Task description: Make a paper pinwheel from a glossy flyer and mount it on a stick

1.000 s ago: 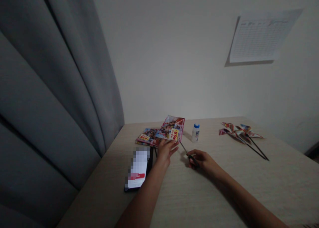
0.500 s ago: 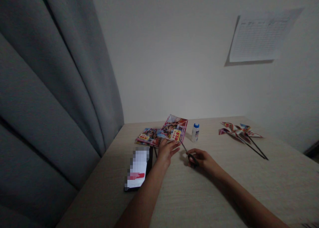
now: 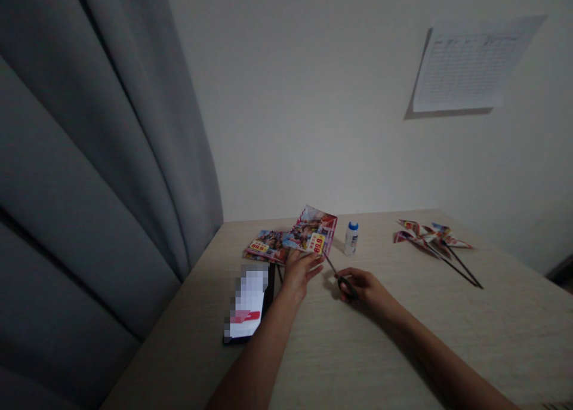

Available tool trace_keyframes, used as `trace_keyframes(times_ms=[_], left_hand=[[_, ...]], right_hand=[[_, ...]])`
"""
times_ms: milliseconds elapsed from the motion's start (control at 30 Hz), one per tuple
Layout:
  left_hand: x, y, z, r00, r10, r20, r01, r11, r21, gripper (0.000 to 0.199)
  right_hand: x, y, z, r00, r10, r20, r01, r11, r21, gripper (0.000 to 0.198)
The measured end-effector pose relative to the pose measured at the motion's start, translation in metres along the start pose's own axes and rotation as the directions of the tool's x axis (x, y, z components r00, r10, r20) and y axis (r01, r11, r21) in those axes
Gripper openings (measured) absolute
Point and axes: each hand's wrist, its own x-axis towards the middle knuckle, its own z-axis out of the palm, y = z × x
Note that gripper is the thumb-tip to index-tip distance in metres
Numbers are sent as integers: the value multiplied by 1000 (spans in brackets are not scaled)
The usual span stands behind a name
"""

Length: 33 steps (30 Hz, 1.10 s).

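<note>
My left hand [image 3: 299,268] grips the lower edge of a printed paper sheet [image 3: 312,228], a colourful flyer with a yellow "89.9" label. The sheet is tilted up off the table. In my right hand [image 3: 362,284] is a pair of scissors [image 3: 345,284], fingers wrapped round the dark handles. Their blades reach up to the sheet's lower right corner; whether they are parted there is too small to tell. A stack of similar flyers [image 3: 265,247] lies just left of the held sheet, partly behind it.
A small bottle with a blue cap [image 3: 351,239] stands right of the sheet. A phone or tablet [image 3: 246,308] with a lit screen lies beside my left forearm. Paper pinwheels [image 3: 430,237] on dark sticks rest at the right. A grey curtain [image 3: 111,159] borders the table's left side.
</note>
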Motion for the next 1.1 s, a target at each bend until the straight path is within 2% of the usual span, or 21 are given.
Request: trace_keyframes(times_ms=[467, 800, 1100], left_hand=[[-2, 1, 1, 1000, -18, 10, 18, 1000, -2, 32], [-5, 2, 3, 999, -37, 31, 37, 999, 2, 30], [-4, 2, 3, 999, -43, 27, 43, 999, 2, 30]], right_hand=[[1, 2, 1, 1000, 16, 17, -17, 998, 57, 64], [4, 10, -1, 999, -24, 28, 21, 995, 98, 61], [3, 7, 0, 999, -33, 31, 31, 997, 69, 61]])
